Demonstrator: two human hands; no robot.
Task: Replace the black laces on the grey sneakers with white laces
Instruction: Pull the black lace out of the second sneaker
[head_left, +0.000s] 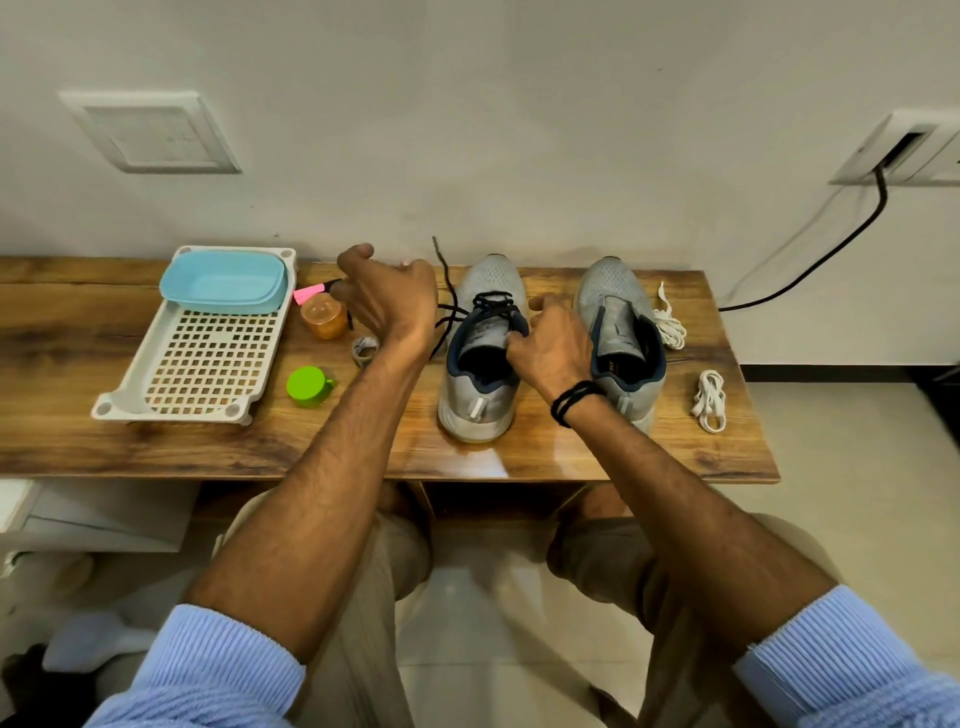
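Two grey sneakers stand side by side on the wooden table (78, 441), toes toward the wall. The left sneaker (491, 280) still carries a loosened black lace (493, 304); loose strands trail off to its left, and one end sticks up near the wall. My left hand (387, 299), fingers curled, holds the lace just left of that shoe. My right hand (550, 343) grips the tongue at the left sneaker's opening. The right sneaker (610, 286) has no lace. One bundled white lace (670, 325) lies right of it, and another white lace (710, 395) lies nearer the table's front.
On the table's left side a white perforated tray (208, 358) holds a blue tub (223, 283). An orange jar (324, 314), a pink highlighter (306, 293), a tape roll (365, 349) and a green cup (309, 385) sit between tray and shoes. A black cable (810, 270) hangs at the right.
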